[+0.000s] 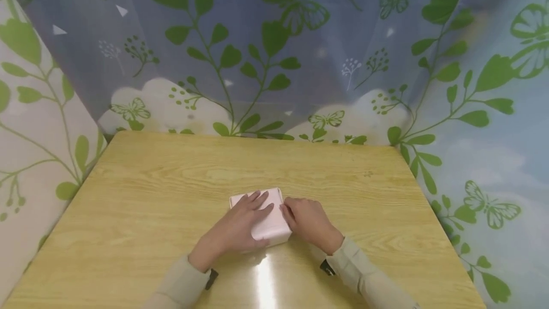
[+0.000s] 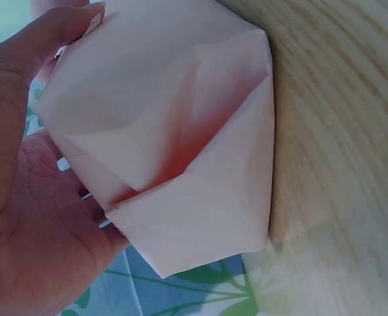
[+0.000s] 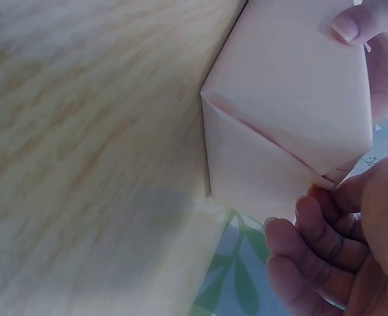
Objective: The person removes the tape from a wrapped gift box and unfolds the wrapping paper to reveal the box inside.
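Note:
A small box in pale pink wrapping paper [image 1: 274, 225] sits on the table. My left hand [image 1: 242, 223] rests on it with spread, fairly straight fingers on top and the thumb at its near side. At the right end, my right hand [image 1: 310, 221] pinches the edge of a folded paper flap [image 3: 266, 158] between thumb and forefinger; its other fingers are loosely curled. The left wrist view shows the opposite end, where a folded flap [image 2: 207, 210] stands slightly away from the box and leaves a gap. The box's underside is hidden.
The wood-grain table [image 1: 171, 170] stretches around the box on all sides. Behind it and at both sides hang curtains [image 1: 240, 61] printed with leaves and butterflies. A bright light reflection lies on the tabletop near the box.

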Available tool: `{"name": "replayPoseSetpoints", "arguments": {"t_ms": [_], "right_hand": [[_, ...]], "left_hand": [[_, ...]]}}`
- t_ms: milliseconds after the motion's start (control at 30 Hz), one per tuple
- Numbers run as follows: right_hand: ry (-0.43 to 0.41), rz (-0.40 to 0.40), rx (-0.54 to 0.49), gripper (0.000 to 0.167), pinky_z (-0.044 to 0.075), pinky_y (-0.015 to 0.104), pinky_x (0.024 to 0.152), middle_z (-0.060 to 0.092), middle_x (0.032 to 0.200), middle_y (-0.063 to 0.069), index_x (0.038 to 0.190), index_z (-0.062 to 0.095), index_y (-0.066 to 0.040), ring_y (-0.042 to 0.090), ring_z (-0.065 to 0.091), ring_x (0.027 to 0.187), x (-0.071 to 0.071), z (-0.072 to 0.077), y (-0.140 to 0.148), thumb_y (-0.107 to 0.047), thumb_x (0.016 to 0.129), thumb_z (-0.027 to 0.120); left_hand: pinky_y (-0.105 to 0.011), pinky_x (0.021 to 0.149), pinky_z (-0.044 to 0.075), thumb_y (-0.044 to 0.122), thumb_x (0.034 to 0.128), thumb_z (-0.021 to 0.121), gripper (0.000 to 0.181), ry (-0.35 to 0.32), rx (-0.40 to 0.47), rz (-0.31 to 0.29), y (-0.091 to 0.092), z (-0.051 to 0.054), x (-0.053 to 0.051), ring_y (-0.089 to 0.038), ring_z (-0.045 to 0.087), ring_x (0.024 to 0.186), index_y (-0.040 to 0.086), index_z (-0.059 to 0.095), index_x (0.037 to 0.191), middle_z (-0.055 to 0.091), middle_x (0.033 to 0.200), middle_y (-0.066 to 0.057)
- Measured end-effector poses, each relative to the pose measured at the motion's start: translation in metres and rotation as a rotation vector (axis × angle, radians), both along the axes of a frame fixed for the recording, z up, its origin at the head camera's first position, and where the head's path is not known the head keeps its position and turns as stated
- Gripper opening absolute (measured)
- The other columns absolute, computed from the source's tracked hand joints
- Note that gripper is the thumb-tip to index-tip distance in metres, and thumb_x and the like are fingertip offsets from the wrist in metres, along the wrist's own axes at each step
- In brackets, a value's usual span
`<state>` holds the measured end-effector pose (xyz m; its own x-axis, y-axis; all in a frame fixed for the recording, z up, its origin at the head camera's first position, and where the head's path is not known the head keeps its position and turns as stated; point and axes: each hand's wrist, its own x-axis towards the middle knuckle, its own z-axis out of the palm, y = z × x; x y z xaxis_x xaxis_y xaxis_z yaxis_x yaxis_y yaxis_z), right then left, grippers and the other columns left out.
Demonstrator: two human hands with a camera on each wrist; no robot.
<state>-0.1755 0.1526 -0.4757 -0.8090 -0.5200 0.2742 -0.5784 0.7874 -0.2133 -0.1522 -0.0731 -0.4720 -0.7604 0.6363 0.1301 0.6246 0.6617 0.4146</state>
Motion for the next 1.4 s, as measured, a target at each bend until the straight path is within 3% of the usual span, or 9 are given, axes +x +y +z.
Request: {"name": "replayPoseSetpoints", "arguments": {"t_ms": [267,833,1100,1300,1400], "right_hand": [[-0.031,-0.02,-0.015,0.023,0.043,0.027,0.048,0.055,0.061,-0.008,0.077,0.061,-0.017,0.006,0.049,0.054,0.001,-0.005,0.003,-0.02,0.1,0.06],[-0.135,-0.063,-0.103,0.02,0.038,0.02,0.049,0.051,0.063,-0.012,0.08,0.065,-0.019,0.003,0.043,0.054,-0.001,-0.006,0.025,-0.021,0.1,0.063],[-0.102,-0.096,-0.148,0.016,0.038,0.02,0.048,0.05,0.061,-0.014,0.084,0.068,-0.016,0.001,0.041,0.052,-0.003,0.0,0.038,-0.019,0.099,0.064],[-0.025,-0.089,-0.246,0.004,0.052,0.027,0.063,0.064,0.081,-0.006,0.095,0.068,-0.013,0.012,0.06,0.073,-0.007,0.007,0.034,-0.016,0.097,0.065],[-0.032,-0.04,-0.287,0.017,0.058,0.038,0.08,0.07,0.103,0.003,0.113,0.069,-0.008,0.022,0.066,0.094,-0.015,0.011,0.025,-0.016,0.098,0.065]], "left_hand": [[-0.06,0.124,0.024,0.043,0.0849,0.076,0.076,-0.027,0.014,0.002,-0.001,-0.005,0.002,-0.044,0.031,0.149,0.003,0.054,0.146,0.036,0.16,-0.023],[-0.061,0.123,0.023,0.043,0.0832,0.078,0.078,-0.03,0.037,0.008,-0.001,-0.001,0.002,-0.045,0.031,0.149,0.002,0.054,0.145,0.036,0.16,-0.024],[-0.061,0.123,0.024,0.043,0.0823,0.078,0.078,-0.002,0.041,0.021,-0.001,-0.001,0.0,-0.045,0.032,0.148,0.002,0.055,0.145,0.038,0.159,-0.024],[-0.062,0.122,0.026,0.041,0.0828,0.077,0.076,0.023,0.056,-0.002,-0.002,-0.004,0.002,-0.046,0.034,0.147,0.002,0.055,0.144,0.039,0.158,-0.025],[-0.06,0.123,0.024,0.042,0.0832,0.077,0.077,0.027,0.055,-0.001,-0.001,-0.006,0.001,-0.045,0.033,0.148,0.003,0.054,0.146,0.038,0.159,-0.024]]}}
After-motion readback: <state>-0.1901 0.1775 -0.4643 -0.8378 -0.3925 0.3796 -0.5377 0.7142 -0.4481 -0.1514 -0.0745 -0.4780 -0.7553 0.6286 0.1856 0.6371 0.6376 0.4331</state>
